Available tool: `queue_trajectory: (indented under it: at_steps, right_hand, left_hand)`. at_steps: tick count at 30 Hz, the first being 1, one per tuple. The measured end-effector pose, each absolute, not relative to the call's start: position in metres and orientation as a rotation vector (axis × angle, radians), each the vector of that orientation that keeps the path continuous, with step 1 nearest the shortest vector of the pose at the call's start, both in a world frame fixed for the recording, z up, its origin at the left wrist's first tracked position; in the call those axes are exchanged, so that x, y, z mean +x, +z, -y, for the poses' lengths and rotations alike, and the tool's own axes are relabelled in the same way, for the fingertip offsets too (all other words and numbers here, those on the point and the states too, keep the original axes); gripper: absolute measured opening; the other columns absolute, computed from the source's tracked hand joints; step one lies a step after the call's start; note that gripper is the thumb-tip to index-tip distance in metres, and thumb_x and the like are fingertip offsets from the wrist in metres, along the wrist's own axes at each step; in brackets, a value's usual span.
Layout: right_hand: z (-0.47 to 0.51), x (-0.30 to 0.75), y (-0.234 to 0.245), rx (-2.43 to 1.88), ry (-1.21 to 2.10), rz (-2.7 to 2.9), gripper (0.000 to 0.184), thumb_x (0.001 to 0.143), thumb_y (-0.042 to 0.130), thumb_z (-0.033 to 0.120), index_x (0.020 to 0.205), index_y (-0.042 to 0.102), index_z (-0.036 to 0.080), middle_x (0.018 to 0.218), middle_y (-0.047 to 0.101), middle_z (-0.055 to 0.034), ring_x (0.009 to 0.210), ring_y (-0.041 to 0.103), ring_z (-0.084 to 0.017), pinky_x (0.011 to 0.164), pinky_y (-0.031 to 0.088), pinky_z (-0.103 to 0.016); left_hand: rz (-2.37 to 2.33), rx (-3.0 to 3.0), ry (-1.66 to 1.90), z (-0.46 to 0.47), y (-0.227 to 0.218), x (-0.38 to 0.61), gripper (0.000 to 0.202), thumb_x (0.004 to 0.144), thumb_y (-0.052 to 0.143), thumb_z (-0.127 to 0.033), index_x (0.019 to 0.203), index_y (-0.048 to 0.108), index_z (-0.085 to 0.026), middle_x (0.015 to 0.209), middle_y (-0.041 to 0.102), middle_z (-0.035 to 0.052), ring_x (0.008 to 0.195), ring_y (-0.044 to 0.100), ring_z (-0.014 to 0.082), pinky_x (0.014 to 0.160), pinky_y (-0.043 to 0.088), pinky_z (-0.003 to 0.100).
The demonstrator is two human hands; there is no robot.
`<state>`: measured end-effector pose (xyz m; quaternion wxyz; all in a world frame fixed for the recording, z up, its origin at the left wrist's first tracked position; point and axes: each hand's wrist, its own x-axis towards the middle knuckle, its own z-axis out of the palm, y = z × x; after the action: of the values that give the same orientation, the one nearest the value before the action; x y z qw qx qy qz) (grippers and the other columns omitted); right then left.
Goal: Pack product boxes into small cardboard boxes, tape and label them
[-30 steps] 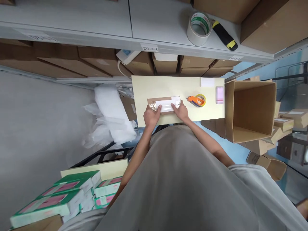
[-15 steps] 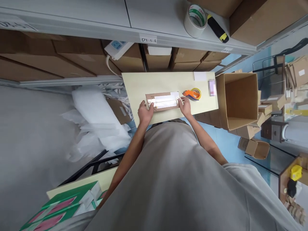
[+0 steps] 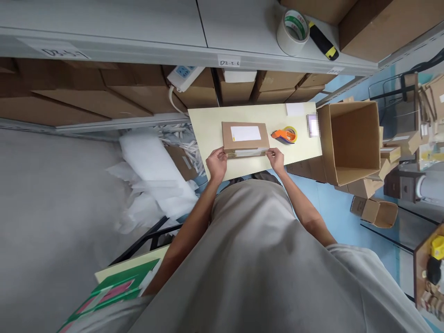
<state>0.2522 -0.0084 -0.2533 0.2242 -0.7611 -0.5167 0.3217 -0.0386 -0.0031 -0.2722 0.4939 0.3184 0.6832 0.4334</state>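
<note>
A flat brown cardboard parcel (image 3: 244,137) with a white label on top lies on the pale yellow table (image 3: 208,125). My left hand (image 3: 217,163) grips its near left corner with curled fingers. My right hand (image 3: 276,158) pinches its near right corner. The parcel's near edge, covered in shiny tape, faces me between both hands.
An orange tape dispenser (image 3: 285,135), a white slip (image 3: 295,109) and a small blurred item (image 3: 312,125) sit right of the parcel. An open empty carton (image 3: 350,141) stands beside the table. A tape roll (image 3: 292,31) and a black-yellow knife (image 3: 323,40) rest on the shelf. White packing foam (image 3: 152,169) lies left.
The parcel has been turned over from its taped side up to its labelled face up. Both hands have shifted to its near corners.
</note>
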Motion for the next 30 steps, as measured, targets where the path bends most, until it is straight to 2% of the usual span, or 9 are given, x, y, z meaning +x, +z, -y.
queue_trajectory:
  at_steps: [3, 8, 12, 14, 16, 19, 25, 30]
  right_hand:
    - [0.012, 0.246, -0.267, -2.188, 0.953, 1.457, 0.020, 0.097, 0.067, 0.033, 0.106, 0.080, 0.020, 0.108, 0.085, -0.0106, 0.094, 0.077, -0.026, 0.098, 0.063, -0.040]
    - [-0.006, 0.255, -0.277, -2.128, 1.078, 1.746, 0.035, 0.098, 0.064, 0.024, 0.131, 0.077, 0.019, 0.129, 0.082, -0.0139, 0.104, 0.078, -0.027, 0.103, 0.063, -0.042]
    - [-0.036, 0.302, -0.269, -2.083, 0.719, 2.121, 0.044, 0.105, 0.063, 0.030, 0.144, 0.068, 0.012, 0.147, 0.070, -0.0255, 0.139, 0.065, -0.038, 0.122, 0.053, -0.053]
    - [-0.051, 0.330, -0.268, -2.199, 0.514, 2.165, 0.050, 0.108, 0.058, 0.035, 0.149, 0.061, 0.007, 0.150, 0.064, -0.0302, 0.145, 0.058, -0.043, 0.124, 0.048, -0.060]
    - [-0.063, 0.352, -0.273, -2.338, 0.461, 2.193, 0.057, 0.109, 0.058, 0.039, 0.153, 0.055, 0.004, 0.150, 0.062, -0.0336, 0.145, 0.056, -0.045, 0.123, 0.046, -0.063]
    - [-0.076, 0.370, -0.291, -2.402, 0.547, 2.300, 0.063, 0.107, 0.060, 0.039, 0.154, 0.050, -0.001, 0.152, 0.060, -0.0390, 0.147, 0.054, -0.048, 0.127, 0.041, -0.065]
    - [-0.091, 0.384, -0.327, -2.113, 0.687, 2.183, 0.052, 0.106, 0.051, 0.027, 0.149, 0.054, -0.003, 0.143, 0.066, -0.0408, 0.142, 0.060, -0.045, 0.131, 0.034, -0.074]
    - [-0.096, 0.397, -0.339, -1.917, 0.824, 2.135, 0.048, 0.113, 0.049, 0.038, 0.145, 0.059, 0.005, 0.146, 0.067, -0.0366, 0.147, 0.059, -0.043, 0.134, 0.033, -0.072]
  left_hand:
    - [-1.694, 0.656, 0.987, 0.015, -0.288, -0.038, 0.029, 0.081, 0.069, -0.003, 0.104, 0.078, -0.018, 0.113, 0.086, 0.0110, 0.110, 0.086, 0.0298, 0.114, 0.067, 0.050]
    - [-1.773, 0.620, 1.036, 0.020, -0.299, -0.039, 0.029, 0.078, 0.065, -0.004, 0.099, 0.074, -0.020, 0.109, 0.085, 0.0109, 0.113, 0.084, 0.0276, 0.116, 0.064, 0.047]
    - [-1.916, 0.570, 1.216, 0.019, -0.290, -0.039, 0.025, 0.088, 0.063, -0.010, 0.108, 0.074, -0.020, 0.119, 0.084, 0.0122, 0.114, 0.082, 0.0234, 0.117, 0.062, 0.042]
    - [-1.998, 0.563, 1.316, 0.019, -0.281, -0.034, 0.020, 0.092, 0.064, -0.016, 0.109, 0.075, -0.020, 0.119, 0.083, 0.0122, 0.110, 0.081, 0.0231, 0.112, 0.064, 0.040]
    - [-2.058, 0.585, 1.349, 0.020, -0.270, -0.023, 0.015, 0.095, 0.065, -0.020, 0.106, 0.075, -0.019, 0.112, 0.082, 0.0100, 0.107, 0.080, 0.0226, 0.109, 0.064, 0.039]
    - [-2.099, 0.599, 1.312, 0.021, -0.255, 0.004, 0.012, 0.097, 0.065, -0.023, 0.100, 0.076, -0.020, 0.105, 0.083, 0.0066, 0.104, 0.080, 0.0217, 0.107, 0.064, 0.037]
    - [-2.003, 0.570, 1.311, 0.022, -0.235, 0.080, 0.016, 0.095, 0.063, -0.018, 0.097, 0.079, -0.020, 0.104, 0.087, 0.0081, 0.105, 0.083, 0.0235, 0.109, 0.064, 0.039]
    - [-1.924, 0.464, 1.342, 0.027, -0.231, 0.139, 0.012, 0.093, 0.070, -0.021, 0.099, 0.081, -0.020, 0.097, 0.087, 0.0075, 0.102, 0.086, 0.0243, 0.107, 0.067, 0.042]
